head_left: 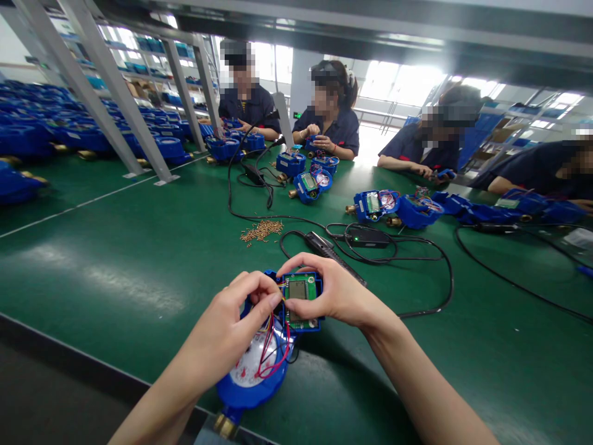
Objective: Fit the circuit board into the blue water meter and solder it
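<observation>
While the blue water meter (257, 371) lies at the near table (139, 266) edge, the left hand (231, 327) pinches its red wires (267, 346) aside and the right hand (336, 293) grips the green circuit board (300, 293), keeping it steady.

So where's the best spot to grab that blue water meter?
Probably the round blue body of the water meter, from its two sides. It lies flat, dial up, with loose red wires and the green circuit board on top, where both hands already work.

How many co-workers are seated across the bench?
4: one person far left by the rack, one person at centre, one person to the right, one person at the right edge, partly cut off. More may be out of frame.
</observation>
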A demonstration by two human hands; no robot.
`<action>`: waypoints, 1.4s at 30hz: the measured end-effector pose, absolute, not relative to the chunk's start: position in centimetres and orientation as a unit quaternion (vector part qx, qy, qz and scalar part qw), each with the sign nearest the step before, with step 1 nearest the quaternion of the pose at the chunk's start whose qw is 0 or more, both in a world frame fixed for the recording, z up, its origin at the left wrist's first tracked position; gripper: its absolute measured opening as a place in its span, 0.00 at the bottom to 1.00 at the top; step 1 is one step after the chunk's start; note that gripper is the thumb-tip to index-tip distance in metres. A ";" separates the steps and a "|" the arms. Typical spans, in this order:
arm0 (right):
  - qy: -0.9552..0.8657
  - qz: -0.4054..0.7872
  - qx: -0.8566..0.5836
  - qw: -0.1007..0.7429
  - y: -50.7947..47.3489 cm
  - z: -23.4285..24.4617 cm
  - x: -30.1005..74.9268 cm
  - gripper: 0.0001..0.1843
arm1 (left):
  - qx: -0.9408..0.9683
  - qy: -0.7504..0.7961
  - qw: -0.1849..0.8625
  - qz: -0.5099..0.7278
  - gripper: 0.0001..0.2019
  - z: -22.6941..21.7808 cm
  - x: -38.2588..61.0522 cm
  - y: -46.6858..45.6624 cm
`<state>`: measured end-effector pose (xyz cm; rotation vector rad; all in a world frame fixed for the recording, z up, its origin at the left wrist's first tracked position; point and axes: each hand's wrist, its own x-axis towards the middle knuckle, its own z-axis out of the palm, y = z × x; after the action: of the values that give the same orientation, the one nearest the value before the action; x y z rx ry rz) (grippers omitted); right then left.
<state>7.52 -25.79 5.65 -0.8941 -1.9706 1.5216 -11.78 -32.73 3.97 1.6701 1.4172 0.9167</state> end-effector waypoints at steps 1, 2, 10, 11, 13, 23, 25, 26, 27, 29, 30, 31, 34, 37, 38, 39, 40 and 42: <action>-0.722 0.556 -0.326 0.250 -25.8 5.5 7.5 0.19 | 0.657 0.556 0.363 0.358 0.10 4.0 -11.8 -32.7; -0.721 0.557 -0.325 0.253 -25.8 5.4 7.5 0.19 | 0.661 0.561 0.348 0.357 0.10 4.1 -11.8 -32.8; -0.712 0.563 -0.331 0.257 -25.7 5.0 7.4 0.20 | 0.650 0.601 0.280 0.371 0.11 4.1 -11.1 -33.4; -0.711 0.563 -0.334 0.258 -25.7 5.0 7.4 0.19 | 0.649 0.604 0.275 0.372 0.11 4.1 -11.0 -33.5; -0.707 0.564 -0.339 0.259 -25.7 5.0 7.4 0.19 | 0.650 0.607 0.266 0.372 0.10 4.1 -11.0 -33.6; -0.708 0.568 -0.335 0.252 -25.6 5.1 7.5 0.19 | 0.633 0.598 0.317 0.376 0.10 4.1 -11.2 -33.4; -0.704 0.575 -0.331 0.252 -25.6 5.1 7.5 0.19 | 0.624 0.599 0.337 0.372 0.11 4.2 -11.3 -33.3; -0.700 0.581 -0.330 0.251 -25.5 5.2 7.5 0.19 | 0.621 0.598 0.348 0.369 0.11 4.2 -11.4 -33.1; -0.695 0.588 -0.329 0.251 -25.5 5.2 7.5 0.19 | 0.618 0.595 0.359 0.367 0.12 4.2 -11.5 -33.0; -0.681 0.605 -0.327 0.250 -25.6 5.2 7.5 0.20 | 0.615 0.588 0.382 0.362 0.13 4.2 -11.6 -32.8; -0.675 0.613 -0.326 0.250 -25.6 5.2 7.5 0.20 | 0.613 0.583 0.392 0.360 0.13 4.2 -11.7 -32.7; -0.670 0.619 -0.326 0.251 -25.6 5.2 7.6 0.20 | 0.612 0.579 0.400 0.360 0.14 4.3 -11.7 -32.6; -0.663 0.626 -0.326 0.251 -25.6 5.2 7.5 0.20 | 0.605 0.574 0.416 0.362 0.14 4.3 -11.8 -32.4; -0.658 0.629 -0.328 0.252 -25.6 5.3 7.5 0.20 | 0.599 0.568 0.432 0.363 0.15 4.2 -11.9 -32.2; -0.657 0.630 -0.329 0.252 -25.6 5.3 7.5 0.20 | 0.598 0.565 0.437 0.362 0.15 4.2 -11.9 -32.2; -0.655 0.631 -0.331 0.252 -25.6 5.3 7.5 0.20 | 0.598 0.563 0.440 0.363 0.15 4.2 -11.9 -32.2; -0.654 0.631 -0.332 0.252 -25.6 5.3 7.5 0.20 | 0.599 0.562 0.441 0.362 0.15 4.2 -11.9 -32.2; -0.655 0.632 -0.330 0.252 -25.5 5.3 7.5 0.21 | 0.604 0.563 0.435 0.360 0.15 4.2 -11.9 -32.2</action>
<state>7.53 -25.52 5.33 -0.8974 -1.7812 1.7179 -11.90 -32.17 4.17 1.5031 1.4029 0.8955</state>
